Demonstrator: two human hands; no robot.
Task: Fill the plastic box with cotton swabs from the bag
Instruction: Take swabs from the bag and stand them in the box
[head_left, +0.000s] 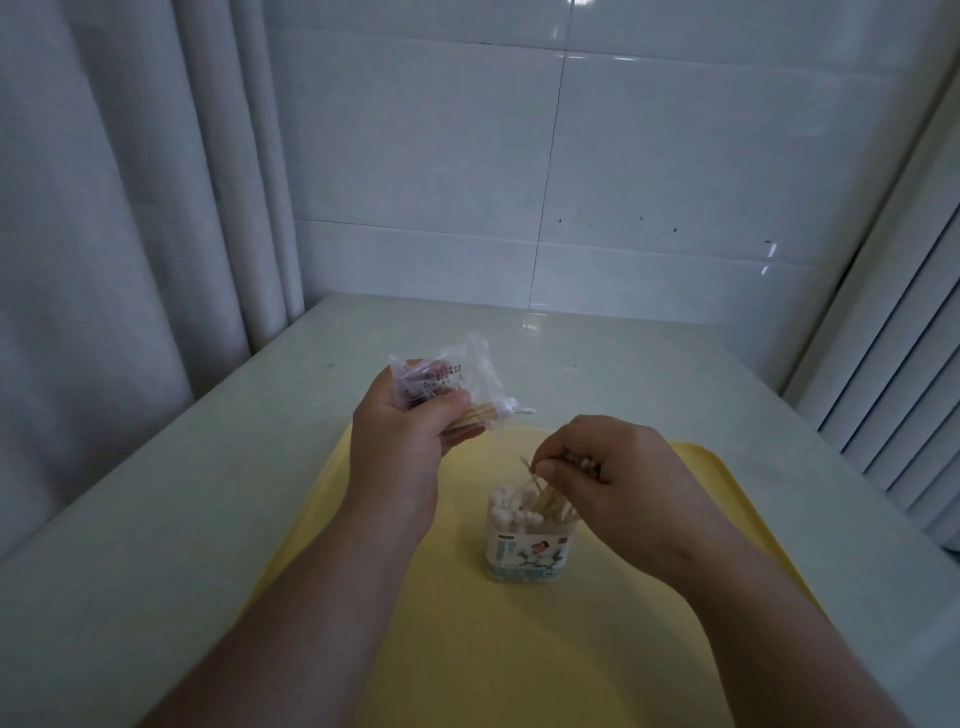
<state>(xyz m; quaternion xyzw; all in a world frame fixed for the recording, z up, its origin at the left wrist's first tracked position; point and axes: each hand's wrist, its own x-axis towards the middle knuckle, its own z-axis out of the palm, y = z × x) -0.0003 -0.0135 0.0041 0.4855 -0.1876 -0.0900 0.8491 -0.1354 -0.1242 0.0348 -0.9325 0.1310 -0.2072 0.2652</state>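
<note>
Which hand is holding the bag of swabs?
The left hand: it grips the bag, while the right hand pinches loose swabs over the plastic box.

**Cotton swabs held at the mouth of the box**

A small clear plastic box with a printed label (524, 551) stands upright on a flat yellow plastic tray (467, 649) on a pale table (208, 467). The right hand (618, 467), at 1 o'clock just above the box, pinches a bundle of wooden-stemmed cotton swabs (550, 501) whose lower ends reach its open top. At 10 o'clock, the left hand (400, 436) grips a crinkled clear plastic bag (452, 379).
</note>
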